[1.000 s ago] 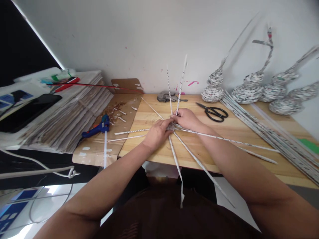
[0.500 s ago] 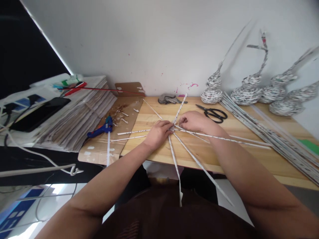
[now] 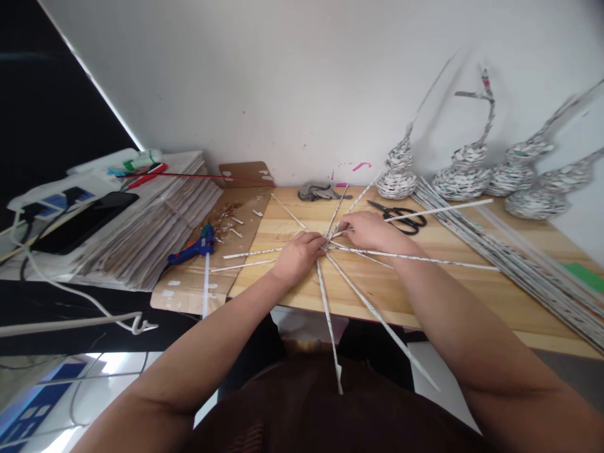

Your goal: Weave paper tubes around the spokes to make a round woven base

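Note:
Several thin rolled-paper sticks fan out like spokes from one crossing point on the wooden table. My left hand [image 3: 298,257] presses on that crossing from the left, fingers closed on the sticks there. One spoke [image 3: 329,327] runs down past the table's front edge toward my lap. Just right of the centre, my right hand [image 3: 365,229] pinches a paper stick [image 3: 443,209] that slants up to the right behind the hand. Under my right wrist passes another paper stick [image 3: 419,257]. The exact crossing is partly hidden by my left fingertips.
Black scissors [image 3: 399,217] and a grey glove [image 3: 321,191] lie behind my hands. Woven paper gourds [image 3: 397,182] stand along the wall, beside a bundle of paper sticks [image 3: 509,270]. Leftward are a blue glue gun [image 3: 193,246], cardboard [image 3: 186,299] and a paper stack [image 3: 174,220].
The stick in my right hand has swung up and away, now slanting over the scissors. Another spoke now leans toward the gourds at the back. My left hand has stayed at the crossing.

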A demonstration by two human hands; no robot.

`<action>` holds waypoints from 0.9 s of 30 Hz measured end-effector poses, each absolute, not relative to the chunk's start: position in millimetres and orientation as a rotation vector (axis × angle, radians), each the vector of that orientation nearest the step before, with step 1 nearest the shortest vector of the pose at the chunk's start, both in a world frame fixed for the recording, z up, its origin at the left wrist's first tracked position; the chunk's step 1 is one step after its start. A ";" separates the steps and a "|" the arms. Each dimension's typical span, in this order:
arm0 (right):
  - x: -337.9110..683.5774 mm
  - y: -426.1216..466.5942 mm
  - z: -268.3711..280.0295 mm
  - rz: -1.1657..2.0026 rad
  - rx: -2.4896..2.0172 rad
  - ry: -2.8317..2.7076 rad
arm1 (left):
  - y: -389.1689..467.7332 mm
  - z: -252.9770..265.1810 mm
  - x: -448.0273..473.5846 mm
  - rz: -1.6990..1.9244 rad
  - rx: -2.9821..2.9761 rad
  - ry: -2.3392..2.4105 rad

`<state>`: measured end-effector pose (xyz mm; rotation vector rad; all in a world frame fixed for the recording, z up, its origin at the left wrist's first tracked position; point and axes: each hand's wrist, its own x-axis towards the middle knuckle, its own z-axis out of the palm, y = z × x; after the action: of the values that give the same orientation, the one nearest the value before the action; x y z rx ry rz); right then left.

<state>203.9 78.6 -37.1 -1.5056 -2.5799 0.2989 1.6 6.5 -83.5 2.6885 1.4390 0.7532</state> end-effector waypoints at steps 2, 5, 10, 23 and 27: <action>204.3 80.6 -37.8 0.250 -1.524 -2.563 | 6.0 -83.5 1.8 0.749 2.688 1.446; 207.1 85.1 -40.6 0.169 -1.555 -2.491 | 6.1 -84.6 1.7 0.771 2.684 1.448; 212.3 90.3 -44.7 0.033 -1.638 -2.443 | 6.8 -86.0 1.1 0.767 2.691 1.460; 198.2 70.0 -36.5 -0.080 -1.273 -2.661 | 5.9 -82.9 2.1 0.679 2.716 1.485; 195.2 70.0 -30.4 -0.205 -1.216 -2.722 | 4.9 -82.7 2.3 0.670 2.705 1.490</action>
<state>195.2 70.0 -30.4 -1.2163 -2.7217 -0.2053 2.3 4.9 -82.7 2.7050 1.4896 0.6699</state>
